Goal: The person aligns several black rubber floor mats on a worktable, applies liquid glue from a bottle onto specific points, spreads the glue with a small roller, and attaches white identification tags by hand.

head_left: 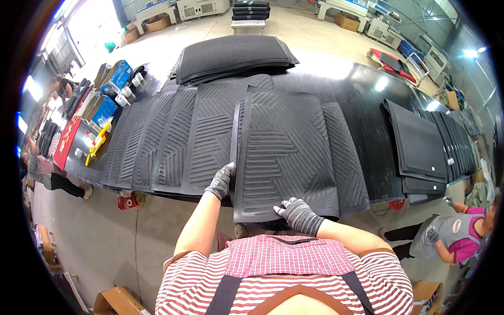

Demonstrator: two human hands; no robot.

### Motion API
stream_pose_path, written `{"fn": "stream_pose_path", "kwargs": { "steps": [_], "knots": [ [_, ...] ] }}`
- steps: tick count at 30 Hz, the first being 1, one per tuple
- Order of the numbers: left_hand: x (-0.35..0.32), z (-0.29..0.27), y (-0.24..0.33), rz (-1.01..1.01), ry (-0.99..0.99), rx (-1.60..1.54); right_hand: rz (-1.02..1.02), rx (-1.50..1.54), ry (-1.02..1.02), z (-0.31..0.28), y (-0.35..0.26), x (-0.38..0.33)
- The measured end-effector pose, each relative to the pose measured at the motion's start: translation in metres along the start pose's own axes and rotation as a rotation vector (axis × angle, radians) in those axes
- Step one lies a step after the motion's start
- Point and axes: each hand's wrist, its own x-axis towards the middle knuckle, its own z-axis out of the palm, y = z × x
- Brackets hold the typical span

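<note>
Gloved hands [257, 197] on ribbed mat [286, 152], blue boxes [113, 86] left

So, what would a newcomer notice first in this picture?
First, the black ribbed rubber mat at the table's near edge, with the gloved left hand on its left edge and the gloved right hand on its near edge. Left of it, similar mats overlap in a row.

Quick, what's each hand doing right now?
Left hand: gloved, fingers closed on the left edge of the top ribbed black mat.
Right hand: gloved, open, flat on that mat's near edge.
</note>
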Motion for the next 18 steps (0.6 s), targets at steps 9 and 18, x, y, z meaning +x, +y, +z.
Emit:
{"fn": "stream_pose_path", "kwargs": {
  "steps": [9,18],
  "knots": [
    [-0.023,0.019,0.012,0.185,0.129,0.753,-0.255,1.022,0.336,0.008,0.051,-0.024],
    [-0.021,0.025,0.003,0.395,-0.013,0.856,0.91,1.25,0.41,0.105,0.212,-0.033]
  ]
}}
